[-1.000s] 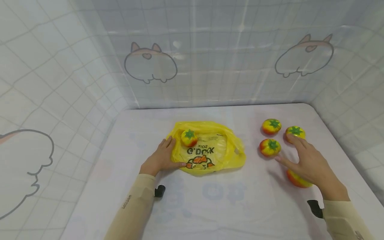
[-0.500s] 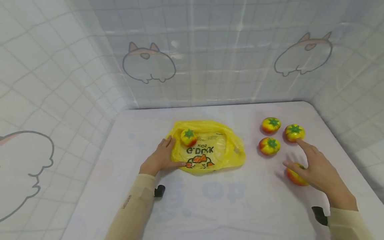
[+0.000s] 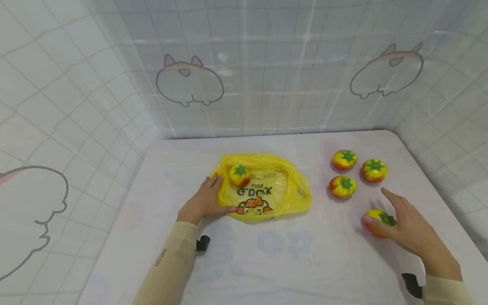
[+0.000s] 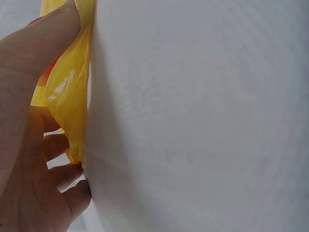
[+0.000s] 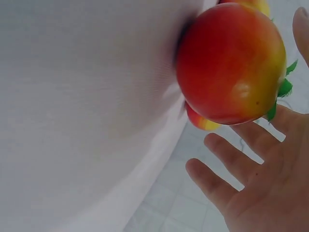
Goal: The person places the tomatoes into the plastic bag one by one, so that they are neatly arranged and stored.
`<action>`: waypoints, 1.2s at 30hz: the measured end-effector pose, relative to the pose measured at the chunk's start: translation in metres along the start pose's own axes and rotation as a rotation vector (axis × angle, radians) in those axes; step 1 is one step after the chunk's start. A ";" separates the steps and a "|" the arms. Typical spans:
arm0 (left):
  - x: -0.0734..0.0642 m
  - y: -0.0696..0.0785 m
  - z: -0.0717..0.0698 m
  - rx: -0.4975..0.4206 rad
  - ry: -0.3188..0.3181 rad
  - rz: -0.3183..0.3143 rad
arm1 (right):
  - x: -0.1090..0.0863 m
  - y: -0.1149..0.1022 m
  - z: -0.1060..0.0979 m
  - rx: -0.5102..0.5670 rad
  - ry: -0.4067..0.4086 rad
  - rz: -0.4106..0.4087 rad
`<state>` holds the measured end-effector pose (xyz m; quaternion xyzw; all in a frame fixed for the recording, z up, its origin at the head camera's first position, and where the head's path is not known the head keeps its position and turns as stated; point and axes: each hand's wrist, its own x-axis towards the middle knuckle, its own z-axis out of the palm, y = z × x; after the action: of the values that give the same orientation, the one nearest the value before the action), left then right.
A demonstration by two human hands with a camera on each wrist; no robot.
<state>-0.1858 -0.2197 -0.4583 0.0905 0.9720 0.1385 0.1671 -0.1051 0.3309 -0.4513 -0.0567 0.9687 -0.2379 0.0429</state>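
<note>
A yellow plastic bag (image 3: 297,199) with duck-print lettering lies flat, its mouth spread wide. One red-and-yellow toy fruit (image 3: 240,175) with a green leafy crown sits in its left part. My left hand (image 3: 202,201) rests along the bag's left edge, fingers spread at its side and thumb on the front edge. At the right, my right hand (image 3: 411,231) hovers around another toy fruit (image 5: 229,65) of the same kind. Its fingers are extended and spread apart; the thumb overlaps the fruit in the head view.
Three more such fruits, a back one (image 3: 345,160), a right one (image 3: 374,170) and a front one (image 3: 342,187), stand close together beyond my right hand. The white-covered table (image 3: 282,271) is bordered by a tiled-pattern curtain (image 3: 263,114) at back and sides.
My right hand has drawn back toward me from the rear right fruit to the nearest one, its thumb now over that fruit. The left hand and bag have stayed put.
</note>
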 end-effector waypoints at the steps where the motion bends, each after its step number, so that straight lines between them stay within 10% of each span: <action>1: 0.000 0.000 0.000 -0.001 0.000 0.000 | -0.001 0.000 0.001 -0.002 -0.017 0.013; 36: 0.000 0.000 0.001 -0.008 -0.004 -0.014 | -0.011 0.005 0.011 -0.056 -0.167 0.112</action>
<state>-0.1853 -0.2191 -0.4595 0.0834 0.9717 0.1409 0.1704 -0.0931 0.3315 -0.4625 -0.0233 0.9696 -0.2026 0.1352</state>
